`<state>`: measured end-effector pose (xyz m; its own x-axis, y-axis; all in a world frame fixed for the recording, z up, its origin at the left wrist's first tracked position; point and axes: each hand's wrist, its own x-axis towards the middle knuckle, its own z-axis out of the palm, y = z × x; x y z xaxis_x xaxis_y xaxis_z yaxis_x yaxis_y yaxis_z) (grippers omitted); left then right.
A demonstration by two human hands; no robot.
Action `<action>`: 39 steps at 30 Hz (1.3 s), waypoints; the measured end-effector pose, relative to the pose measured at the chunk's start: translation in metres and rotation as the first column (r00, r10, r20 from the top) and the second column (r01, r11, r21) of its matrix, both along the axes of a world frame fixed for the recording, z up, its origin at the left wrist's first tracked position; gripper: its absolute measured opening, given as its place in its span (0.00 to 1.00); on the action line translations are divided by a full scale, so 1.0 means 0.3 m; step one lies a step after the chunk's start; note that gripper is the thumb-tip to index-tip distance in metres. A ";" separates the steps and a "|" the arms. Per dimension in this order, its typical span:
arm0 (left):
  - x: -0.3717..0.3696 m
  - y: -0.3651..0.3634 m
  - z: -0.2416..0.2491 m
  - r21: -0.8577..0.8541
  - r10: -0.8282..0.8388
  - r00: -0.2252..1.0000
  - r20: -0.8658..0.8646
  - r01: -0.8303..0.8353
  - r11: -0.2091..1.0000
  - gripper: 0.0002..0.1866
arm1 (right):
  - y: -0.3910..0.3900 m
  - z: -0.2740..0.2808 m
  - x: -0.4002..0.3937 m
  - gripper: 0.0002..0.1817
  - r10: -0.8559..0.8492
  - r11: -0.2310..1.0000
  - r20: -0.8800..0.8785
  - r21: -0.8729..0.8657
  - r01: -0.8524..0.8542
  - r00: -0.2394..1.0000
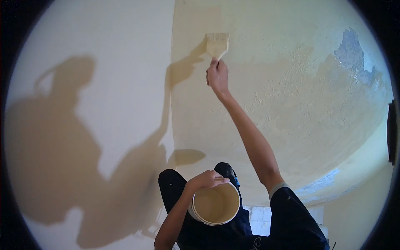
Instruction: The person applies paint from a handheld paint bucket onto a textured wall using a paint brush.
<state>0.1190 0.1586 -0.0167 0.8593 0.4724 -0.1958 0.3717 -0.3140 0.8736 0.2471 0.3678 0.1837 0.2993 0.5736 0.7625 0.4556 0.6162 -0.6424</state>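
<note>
In the head view, my right hand (217, 76) is closed round the handle of a wide paintbrush (217, 43). The brush's bristles point up against the cream wall (250, 112), close to the corner. Down at my lap, my left hand (206, 180) grips the rim of a white bucket (194, 214). Inside the bucket lies beige paint (212, 204). The bucket sits tilted between my knees, its opening facing me.
A paler wall (125, 41) meets the cream one at the left and carries my shadow. Peeling grey patches (350, 50) mark the upper right wall. Rough, bumpy texture covers its middle. White floor tiles (260, 216) show below, and a dark object (391, 133) stands at the right edge.
</note>
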 end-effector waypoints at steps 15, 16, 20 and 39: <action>0.029 0.001 0.022 -0.006 -0.035 0.995 -0.095 0.034 0.999 0.29 | -0.256 0.159 0.075 0.22 0.266 0.956 -0.129 -0.091 -0.278 0.955; 0.032 0.004 0.006 -0.003 -0.024 0.998 -0.057 0.024 1.000 0.29 | -0.239 0.163 0.093 0.22 0.263 0.956 -0.138 -0.093 -0.277 0.955; 0.040 -0.005 0.017 0.017 -0.010 0.996 -0.085 0.012 1.000 0.29 | -0.231 -0.037 0.176 0.22 0.186 0.940 -0.221 -0.244 -0.239 0.957; -0.066 0.013 -0.095 0.096 0.335 0.926 0.171 -0.354 0.930 0.23 | -1.119 -0.138 0.272 0.13 0.622 0.635 0.562 -0.770 0.069 0.545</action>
